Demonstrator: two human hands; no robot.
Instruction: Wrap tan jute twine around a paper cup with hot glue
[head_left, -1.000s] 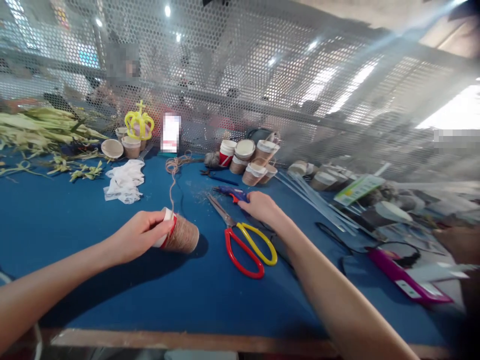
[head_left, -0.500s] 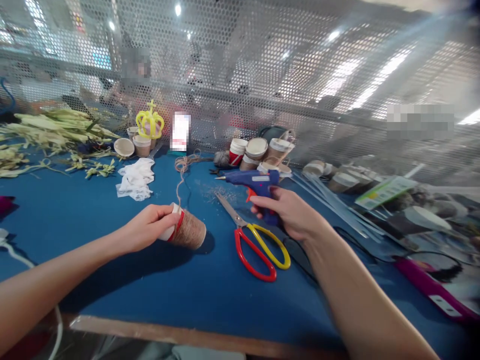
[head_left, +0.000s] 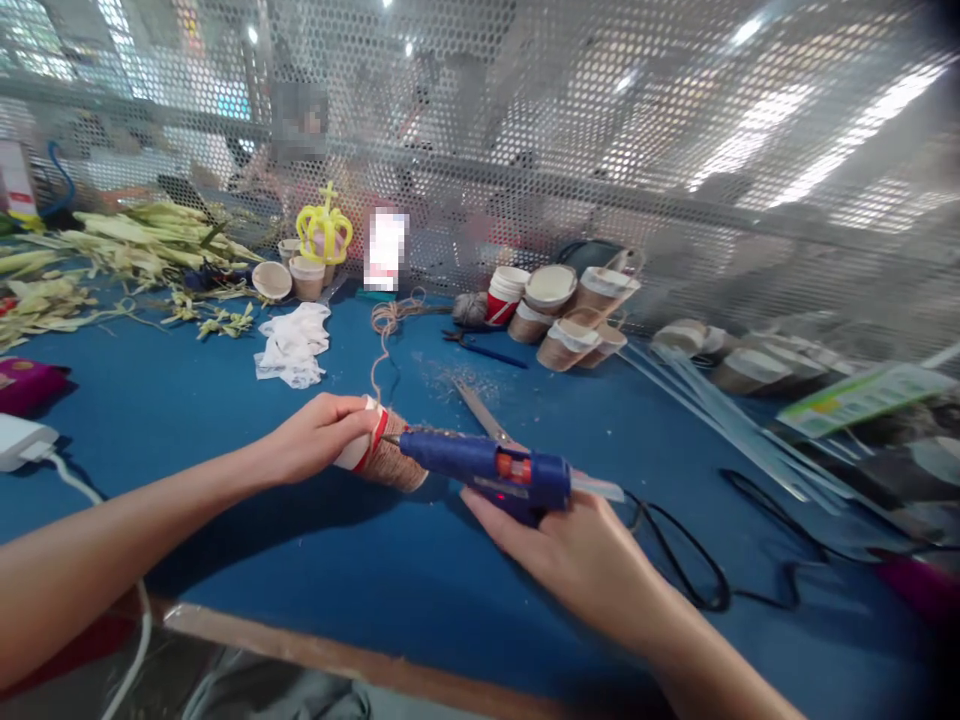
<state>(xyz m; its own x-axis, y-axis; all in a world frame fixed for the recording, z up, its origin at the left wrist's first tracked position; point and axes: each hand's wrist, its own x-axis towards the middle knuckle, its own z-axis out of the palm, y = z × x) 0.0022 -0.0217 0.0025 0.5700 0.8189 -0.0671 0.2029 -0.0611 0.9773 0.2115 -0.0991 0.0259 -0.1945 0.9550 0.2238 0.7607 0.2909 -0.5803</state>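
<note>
My left hand [head_left: 330, 435] is closed on the white rim end of a paper cup [head_left: 394, 462], which lies tilted on its side and is wrapped in brown twine with a red band showing. From the cup a strand of twine [head_left: 384, 335] runs back to a loose coil. My right hand [head_left: 570, 545] grips a blue hot glue gun [head_left: 487, 465], a clear glue stick poking out behind. Its metal nozzle is at the red band, touching or nearly so. Scissors [head_left: 480, 408] lie beneath the gun, their handles hidden.
Twine-wrapped cups [head_left: 566, 340], pliers [head_left: 487, 348] and a grey yarn ball [head_left: 471, 310] sit at the back. Clear glue sticks [head_left: 720, 430] and a black cord [head_left: 682, 560] lie right. A white cloth [head_left: 294, 345], dried husks [head_left: 150, 250] and a yellow crown [head_left: 324, 232] are left.
My right hand has brought the glue gun left and down, over the scissors, with its nozzle now at the cup. My left hand still holds the cup. The view has shifted somewhat.
</note>
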